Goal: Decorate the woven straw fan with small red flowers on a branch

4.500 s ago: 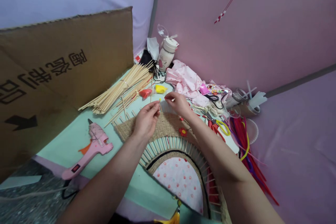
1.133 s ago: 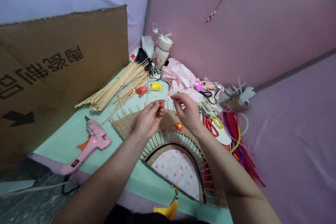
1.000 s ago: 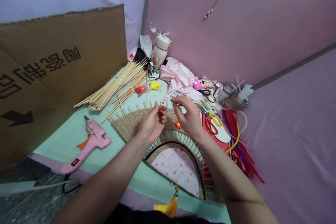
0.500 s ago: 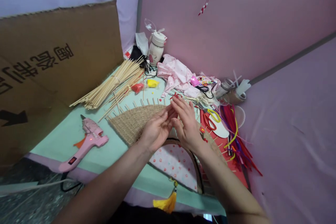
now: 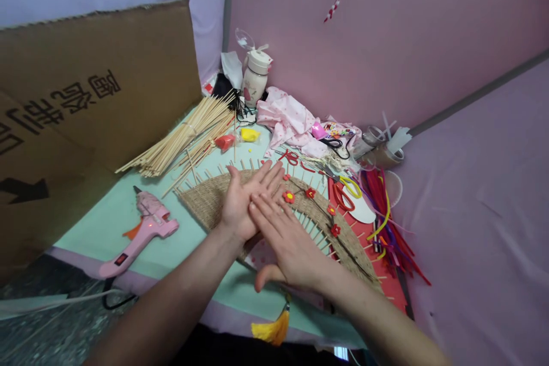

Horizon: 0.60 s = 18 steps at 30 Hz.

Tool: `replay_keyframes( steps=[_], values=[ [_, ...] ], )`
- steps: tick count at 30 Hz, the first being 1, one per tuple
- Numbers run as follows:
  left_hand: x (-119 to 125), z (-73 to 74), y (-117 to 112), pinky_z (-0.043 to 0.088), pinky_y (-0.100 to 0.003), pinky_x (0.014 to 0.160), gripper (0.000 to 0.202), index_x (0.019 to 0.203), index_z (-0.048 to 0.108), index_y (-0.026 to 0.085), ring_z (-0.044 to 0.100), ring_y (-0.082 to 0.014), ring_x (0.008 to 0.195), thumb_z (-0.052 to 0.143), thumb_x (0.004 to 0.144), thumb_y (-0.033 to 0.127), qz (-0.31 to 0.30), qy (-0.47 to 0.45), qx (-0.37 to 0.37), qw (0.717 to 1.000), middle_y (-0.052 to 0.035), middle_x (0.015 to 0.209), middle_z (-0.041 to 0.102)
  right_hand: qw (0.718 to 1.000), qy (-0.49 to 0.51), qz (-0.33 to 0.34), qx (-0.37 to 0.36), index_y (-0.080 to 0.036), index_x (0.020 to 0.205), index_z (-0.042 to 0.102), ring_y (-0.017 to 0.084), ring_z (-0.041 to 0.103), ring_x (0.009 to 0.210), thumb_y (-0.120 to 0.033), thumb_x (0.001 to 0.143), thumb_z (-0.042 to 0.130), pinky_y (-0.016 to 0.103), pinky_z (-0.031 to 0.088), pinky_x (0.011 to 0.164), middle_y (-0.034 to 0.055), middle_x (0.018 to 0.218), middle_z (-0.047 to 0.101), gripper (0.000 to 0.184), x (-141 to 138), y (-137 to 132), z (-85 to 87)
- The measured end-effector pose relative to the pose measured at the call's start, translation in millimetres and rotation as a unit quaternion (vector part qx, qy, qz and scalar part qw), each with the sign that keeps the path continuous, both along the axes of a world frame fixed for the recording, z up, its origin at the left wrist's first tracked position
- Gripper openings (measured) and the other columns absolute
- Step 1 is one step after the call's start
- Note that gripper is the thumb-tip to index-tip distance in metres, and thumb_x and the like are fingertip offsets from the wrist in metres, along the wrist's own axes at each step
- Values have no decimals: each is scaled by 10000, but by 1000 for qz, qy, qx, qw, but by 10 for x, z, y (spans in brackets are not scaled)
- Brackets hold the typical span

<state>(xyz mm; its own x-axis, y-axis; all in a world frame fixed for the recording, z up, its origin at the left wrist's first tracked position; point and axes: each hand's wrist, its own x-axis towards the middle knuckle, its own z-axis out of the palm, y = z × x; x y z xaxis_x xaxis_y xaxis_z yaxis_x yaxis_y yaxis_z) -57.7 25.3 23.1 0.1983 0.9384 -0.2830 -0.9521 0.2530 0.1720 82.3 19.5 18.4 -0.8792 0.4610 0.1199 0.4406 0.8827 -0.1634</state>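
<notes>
Over a fan-shaped woven piece (image 5: pixel 351 233), my left hand (image 5: pixel 246 203) is open with its palm turned up and fingers stretched. My right hand (image 5: pixel 285 234) lies flat across that palm, fingers straight and thumb spread. Whether anything small sits between the palms is hidden. Thin wooden sticks stick out from the woven band's edges. Red flowers (image 5: pixel 310 193), some with yellow centres, sit along a dark stem on its right part. Pink dotted fabric (image 5: pixel 262 254) at the fan's inner part is mostly covered by my right hand. A yellow tassel (image 5: pixel 272 327) hangs at the front edge.
A pink glue gun (image 5: pixel 148 227) lies at left, before a large cardboard sheet (image 5: pixel 98 97). Behind are bundled wooden sticks (image 5: pixel 184 140), red clay (image 5: pixel 225 142), yellow clay (image 5: pixel 250 135) and a white bottle (image 5: pixel 256 77). Scissors (image 5: pixel 343 197) and coloured pipe cleaners (image 5: pixel 388 229) lie right.
My right hand has slid down and toward me across the left palm, turning flat. My left hand has moved slightly left and opened out. The red flowers now show.
</notes>
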Motion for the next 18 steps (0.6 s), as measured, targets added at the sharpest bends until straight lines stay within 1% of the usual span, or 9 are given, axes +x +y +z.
replay_keyframes(
  steps=[4,6,8,10,12,13,16,17,18],
  values=[
    [35,8,-27,253,-422,1173,958,1464,363,127,354,-260,1416,174,810,800,-61,-45,13,997,-169,1477,451,997,8,-76,5,-35,1524,159,314,119,1485,-862,737,219,532,124,1195,222,1572,211,1143,38,79,64],
    [38,-3,-26,245,-399,1177,966,1467,353,106,354,-254,1416,166,816,795,-62,-41,4,997,-179,1482,441,1000,-3,-29,-6,-51,1530,145,307,133,1484,-871,732,259,512,135,1199,212,1578,202,1150,22,76,89],
    [9,-23,-10,245,-372,1177,951,1480,328,117,353,-230,1418,177,823,789,-32,-34,6,999,-167,1486,440,999,-21,27,-20,-73,1535,138,285,164,1481,-865,738,292,487,167,1199,196,1578,218,1134,14,59,93],
    [-20,-46,5,263,-388,1170,937,1492,308,158,358,-232,1415,194,816,796,-21,-46,20,999,-148,1496,432,1000,-19,2,-19,-70,1534,138,292,188,1474,-863,736,287,509,181,1190,211,1567,241,1135,20,56,83],
    [-20,-63,12,275,-424,1164,940,1492,312,165,374,-261,1405,203,809,802,-48,-60,19,997,-153,1501,423,999,-3,-51,-11,-47,1530,137,317,179,1473,-875,714,270,544,164,1186,237,1558,242,1170,27,65,74],
    [-13,-70,13,269,-428,1167,947,1489,317,151,379,-269,1401,199,811,801,-63,-61,12,996,-162,1499,422,998,2,-55,-10,-39,1528,139,321,166,1476,-879,707,270,542,152,1190,240,1561,229,1182,28,66,71],
    [0,-81,15,230,-371,1185,965,1485,313,97,372,-238,1406,176,824,787,-54,-46,3,998,-166,1489,437,999,-9,35,-30,-57,1525,175,281,169,1480,-859,746,297,474,173,1202,202,1572,237,1126,32,50,67],
    [-2,-84,16,225,-352,1187,960,1487,306,97,366,-222,1409,177,829,784,-37,-43,10,998,-154,1489,441,998,-15,52,-35,-65,1522,195,271,183,1477,-847,761,305,462,187,1201,191,1568,258,1097,36,46,64],
    [-4,-88,15,230,-345,1185,959,1490,300,102,362,-213,1412,182,828,785,-24,-44,19,999,-143,1491,441,998,-14,42,-33,-69,1518,214,272,199,1473,-843,765,308,467,197,1197,191,1559,281,1084,40,45,61]
  ],
)
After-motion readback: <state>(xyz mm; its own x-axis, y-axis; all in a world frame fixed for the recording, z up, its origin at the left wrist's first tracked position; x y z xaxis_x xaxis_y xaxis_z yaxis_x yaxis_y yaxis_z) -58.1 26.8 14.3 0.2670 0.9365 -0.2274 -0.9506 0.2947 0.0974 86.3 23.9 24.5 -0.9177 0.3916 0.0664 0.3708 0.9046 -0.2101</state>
